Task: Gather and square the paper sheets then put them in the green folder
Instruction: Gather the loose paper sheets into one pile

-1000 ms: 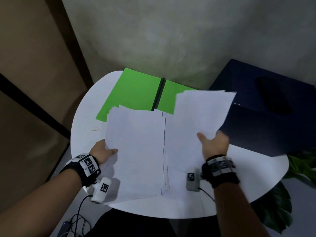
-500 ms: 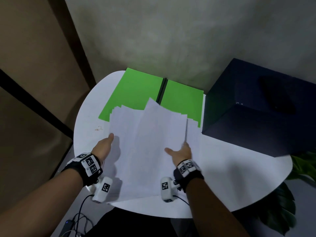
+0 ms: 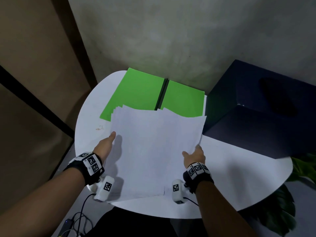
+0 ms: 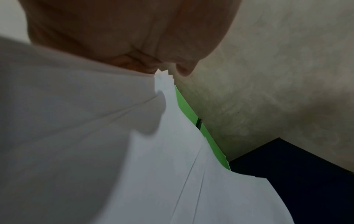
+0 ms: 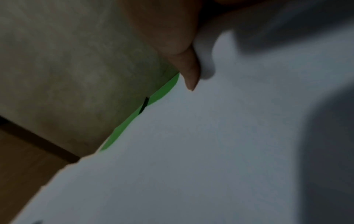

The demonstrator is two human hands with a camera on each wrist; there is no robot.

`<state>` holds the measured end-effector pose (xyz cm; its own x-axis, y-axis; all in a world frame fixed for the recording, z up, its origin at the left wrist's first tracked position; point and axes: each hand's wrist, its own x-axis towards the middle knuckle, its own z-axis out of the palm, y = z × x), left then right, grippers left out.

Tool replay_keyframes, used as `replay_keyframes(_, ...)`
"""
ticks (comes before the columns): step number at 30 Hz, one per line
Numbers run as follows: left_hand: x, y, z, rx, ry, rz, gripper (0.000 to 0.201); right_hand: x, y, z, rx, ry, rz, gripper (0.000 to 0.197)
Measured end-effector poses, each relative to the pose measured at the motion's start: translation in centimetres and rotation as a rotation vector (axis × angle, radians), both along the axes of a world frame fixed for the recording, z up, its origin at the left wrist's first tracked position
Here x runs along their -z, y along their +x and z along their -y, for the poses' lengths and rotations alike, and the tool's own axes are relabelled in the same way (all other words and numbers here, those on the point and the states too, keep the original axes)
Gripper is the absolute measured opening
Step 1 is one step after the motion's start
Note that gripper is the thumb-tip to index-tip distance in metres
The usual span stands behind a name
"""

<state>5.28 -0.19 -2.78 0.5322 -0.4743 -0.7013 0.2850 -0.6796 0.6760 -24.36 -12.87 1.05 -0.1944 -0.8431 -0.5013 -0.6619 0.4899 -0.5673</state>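
A loose stack of white paper sheets (image 3: 153, 151) is held over the near half of the round white table (image 3: 239, 168), its far corners fanned and uneven. My left hand (image 3: 106, 146) holds the stack's left edge, thumb straight along it and fingers hidden beneath. My right hand (image 3: 195, 153) pinches the right edge, thumb on top. The green folder (image 3: 140, 93) lies open behind, black spine in the middle, its near edge covered by the sheets. The left wrist view has the fanned corner of the sheets (image 4: 162, 75) at my left hand (image 4: 134, 37). The right wrist view shows a right fingertip (image 5: 189, 78) on the paper (image 5: 191, 151).
A dark blue box (image 3: 256, 117) stands at the table's right, close to the folder and the stack's right corner. A grey wall runs right behind the folder. Green plant leaves (image 3: 282, 211) sit below the table's right rim, and cables (image 3: 77, 219) hang at lower left.
My right hand swung its sheets left onto the pile in my left hand, then slid back to the right edge. The two groups are now one stack.
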Motion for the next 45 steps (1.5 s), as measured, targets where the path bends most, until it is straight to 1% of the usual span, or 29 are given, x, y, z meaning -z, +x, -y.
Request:
replay_keyframes(3,-0.2,-0.1,0.0,0.006,-0.008,0.009,0.083,0.3,1.4,-0.6,-0.126,0.035,0.088,0.079)
replay_keyframes(5,-0.4,-0.3,0.1,0.045,-0.015,0.034,0.083,0.7,3.3,-1.3,-0.226,0.045,0.089,0.078)
replay_keyframes(6,-0.6,-0.4,0.0,0.090,-0.010,0.082,0.079,1.0,4.3,-1.7,-0.267,0.044,0.086,0.077)
replay_keyframes(8,-0.5,-0.6,-0.2,0.219,0.009,0.222,0.057,1.9,5.4,-2.1,-0.313,0.028,0.082,0.073)
replay_keyframes(9,-0.2,-0.5,-0.3,0.273,0.028,0.293,0.047,2.3,5.3,-1.9,-0.298,0.006,0.045,0.071)
replay_keyframes(10,0.0,-0.5,-0.4,0.310,0.061,0.346,0.041,2.4,4.6,-1.4,-0.260,-0.007,-0.043,0.073)
replay_keyframes(12,0.2,-0.6,-0.5,0.342,0.106,0.397,0.036,2.4,1.8,-0.4,-0.132,0.051,-0.288,0.081)
replay_keyframes(13,0.3,-0.5,-0.4,0.348,0.113,0.404,0.036,2.6,0.3,0.2,-0.089,0.093,-0.362,0.085)
replay_keyframes(14,0.1,-0.5,-0.4,0.359,0.119,0.401,0.037,2.7,-0.9,0.6,-0.065,0.114,-0.374,0.087)
replay_keyframes(15,0.2,-0.4,-0.4,0.360,0.116,0.395,0.038,3.1,-1.6,0.9,-0.053,0.116,-0.337,0.088)
replay_keyframes(17,0.3,-0.2,-0.5,0.360,0.116,0.384,0.041,3.7,-1.9,1.3,-0.003,0.064,-0.180,0.084)
replay_keyframes(18,0.3,-0.1,-0.6,0.369,0.116,0.388,0.043,3.8,-1.9,1.3,0.033,0.032,-0.117,0.078)
replay_keyframes(19,0.5,0.0,-0.6,0.374,0.118,0.393,0.044,3.8,-1.8,1.3,0.061,0.001,-0.091,0.069)
replay_keyframes(20,0.4,0.1,-0.6,0.379,0.118,0.400,0.044,3.6,-1.6,1.3,0.070,-0.023,-0.092,0.061)
replay_keyframes(21,0.4,0.1,-0.6,0.376,0.116,0.407,0.044,3.4,-1.5,1.2,0.061,-0.031,-0.103,0.058)
replay_keyframes(25,0.0,-0.2,-0.4,0.365,0.124,0.436,0.040,2.4,-1.1,1.2,-0.010,-0.014,-0.091,0.062)
replay_keyframes(26,-0.2,-0.3,-0.4,0.369,0.131,0.448,0.038,1.7,-1.3,1.3,-0.017,-0.035,-0.071,0.059)
replay_keyframes(28,-0.5,-0.5,-0.4,0.373,0.142,0.462,0.035,-0.3,-2.2,2.0,-0.045,-0.140,-0.081,0.047)
replay_keyframes(31,-0.2,-0.1,-0.5,0.352,0.127,0.440,0.036,-5.5,-4.2,3.6,-0.057,-0.385,-0.096,0.029)
replay_keyframes(33,-0.1,0.1,-0.6,0.358,0.122,0.432,0.039,-9.5,-5.5,4.5,-0.015,-0.545,-0.018,0.025)
replay_keyframes(34,-0.3,0.1,-0.6,0.363,0.125,0.430,0.039,-11.5,-6.0,4.6,0.019,-0.597,0.050,0.024)
replay_keyframes(36,-0.4,0.0,-0.6,0.361,0.127,0.430,0.038,-14.0,-6.3,4.8,0.060,-0.649,0.176,0.022)
replay_keyframes(38,-0.2,0.0,-0.6,0.359,0.132,0.429,0.039,-14.4,-5.5,4.8,0.037,-0.626,0.240,0.020)
replay_keyframes(40,-0.1,0.1,-0.5,0.372,0.152,0.411,0.039,-12.3,-3.7,4.6,-0.024,-0.524,0.280,0.016)
replay_keyframes(41,-0.1,0.3,-0.5,0.363,0.143,0.374,0.038,-10.7,-2.6,4.5,-0.080,-0.445,0.278,0.016)
replay_keyframes(42,-0.3,0.4,-0.5,0.344,0.123,0.317,0.039,-8.7,-1.4,4.2,-0.136,-0.358,0.255,0.023)
replay_keyframes(43,-0.3,0.6,-0.5,0.301,0.096,0.260,0.045,-6.9,-0.2,3.8,-0.181,-0.271,0.215,0.034)
replay_keyframes(44,-0.2,1.0,-0.5,0.261,0.088,0.219,0.054,-5.4,1.1,3.2,-0.214,-0.197,0.170,0.044)
replay_keyframes(45,-0.2,1.2,-0.5,0.210,0.085,0.179,0.067,-4.0,2.2,2.6,-0.238,-0.140,0.136,0.050)
